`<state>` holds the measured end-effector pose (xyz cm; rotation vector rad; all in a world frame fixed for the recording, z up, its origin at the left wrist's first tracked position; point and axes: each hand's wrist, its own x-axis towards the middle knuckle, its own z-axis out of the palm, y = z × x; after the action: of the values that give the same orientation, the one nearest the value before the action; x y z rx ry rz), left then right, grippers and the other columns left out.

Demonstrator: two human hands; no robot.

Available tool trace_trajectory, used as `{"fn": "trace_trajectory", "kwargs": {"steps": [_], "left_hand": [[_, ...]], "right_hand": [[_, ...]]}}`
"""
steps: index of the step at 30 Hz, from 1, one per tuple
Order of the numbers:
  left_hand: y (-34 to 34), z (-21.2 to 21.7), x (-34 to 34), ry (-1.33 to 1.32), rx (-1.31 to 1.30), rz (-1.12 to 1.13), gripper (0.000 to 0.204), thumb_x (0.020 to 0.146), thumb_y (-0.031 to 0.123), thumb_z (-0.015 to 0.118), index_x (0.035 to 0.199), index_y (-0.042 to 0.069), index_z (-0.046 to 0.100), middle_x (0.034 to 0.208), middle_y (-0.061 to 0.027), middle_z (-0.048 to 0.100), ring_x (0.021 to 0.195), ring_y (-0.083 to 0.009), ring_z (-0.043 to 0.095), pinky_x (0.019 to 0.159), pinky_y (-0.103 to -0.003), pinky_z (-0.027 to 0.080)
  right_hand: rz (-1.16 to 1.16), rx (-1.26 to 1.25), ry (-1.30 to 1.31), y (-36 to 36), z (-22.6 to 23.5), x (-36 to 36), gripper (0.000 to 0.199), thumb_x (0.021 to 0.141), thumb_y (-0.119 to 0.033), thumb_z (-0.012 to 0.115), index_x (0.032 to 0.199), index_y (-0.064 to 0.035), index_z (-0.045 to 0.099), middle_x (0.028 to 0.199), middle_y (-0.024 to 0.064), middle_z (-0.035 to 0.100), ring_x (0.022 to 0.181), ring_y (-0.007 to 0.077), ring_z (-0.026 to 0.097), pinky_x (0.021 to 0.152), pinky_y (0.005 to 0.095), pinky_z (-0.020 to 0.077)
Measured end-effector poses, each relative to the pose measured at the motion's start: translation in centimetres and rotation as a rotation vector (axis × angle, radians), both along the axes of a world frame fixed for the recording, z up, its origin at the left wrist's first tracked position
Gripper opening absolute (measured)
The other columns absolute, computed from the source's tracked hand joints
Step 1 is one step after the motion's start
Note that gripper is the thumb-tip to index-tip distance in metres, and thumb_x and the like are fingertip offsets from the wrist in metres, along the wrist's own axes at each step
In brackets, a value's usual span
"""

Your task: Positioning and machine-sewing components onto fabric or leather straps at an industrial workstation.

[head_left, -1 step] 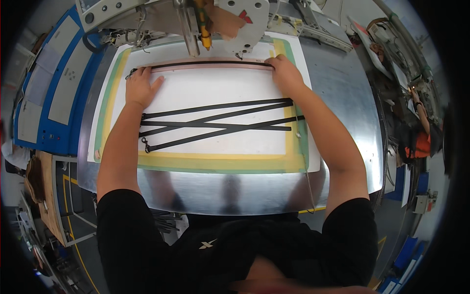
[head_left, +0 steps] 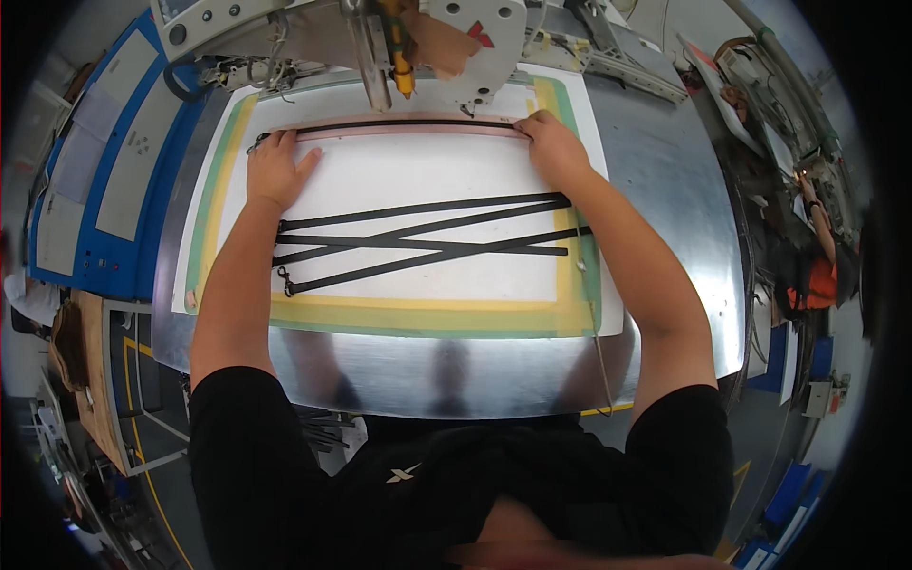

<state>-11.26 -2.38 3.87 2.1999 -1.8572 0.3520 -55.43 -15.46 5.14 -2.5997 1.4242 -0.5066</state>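
Our black strap lies along a pink strip near the far side of the white board, on the metal bench. Our left hand rests palm down over its left end, thumb spread clear; our right hand bunches its fingers at the right end, though we cannot tell whether it pinches or only presses. Uneven pressure there could skew the strap or bow it off the strip. The crossed loose straps could snag our right forearm, since one runs up to it, or catch on the snap hook. The yellow-tipped nozzle crowds the far edge, so lifting that way risks a knock; the freest room is the bare board between strap and pile.
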Motion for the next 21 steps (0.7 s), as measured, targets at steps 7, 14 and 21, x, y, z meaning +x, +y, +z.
{"fn": "trace_trajectory", "kwargs": {"steps": [7,14,21], "left_hand": [[-0.1,-0.2,-0.6,-0.072,-0.121,-0.022,0.061,0.097,0.049,0.065,0.134,-0.001,0.065,0.132,-0.0204,0.067,0.123,-0.0396,0.062,0.106,-0.048,0.047],[-1.7,-0.4,-5.8,-0.012,-0.062,0.023,0.066,0.095,0.055,0.065,0.135,0.002,0.064,0.135,-0.0195,0.064,0.128,-0.0392,0.058,0.109,-0.051,0.043],[-2.9,0.0,-12.0,-0.033,-0.017,-0.085,0.061,0.095,0.052,0.066,0.127,0.0,0.066,0.134,-0.0216,0.064,0.129,-0.039,0.058,0.109,-0.051,0.042]], "right_hand": [[-0.078,-0.069,0.091,1.3,-0.9,0.5,0.042,0.094,-0.003,0.054,0.132,-0.0129,0.069,0.125,0.0116,0.067,0.108,0.0361,0.07,0.093,0.0458,0.057],[-0.141,-0.051,0.156,-0.2,-0.8,-4.2,0.04,0.094,-0.003,0.055,0.13,-0.012,0.069,0.125,0.0118,0.067,0.108,0.0375,0.069,0.093,0.0466,0.0563],[-0.188,-0.026,0.127,-1.4,-0.7,-10.8,0.039,0.094,-0.005,0.058,0.131,-0.0125,0.069,0.126,0.0096,0.067,0.114,0.0354,0.067,0.097,0.0451,0.0552]]}}
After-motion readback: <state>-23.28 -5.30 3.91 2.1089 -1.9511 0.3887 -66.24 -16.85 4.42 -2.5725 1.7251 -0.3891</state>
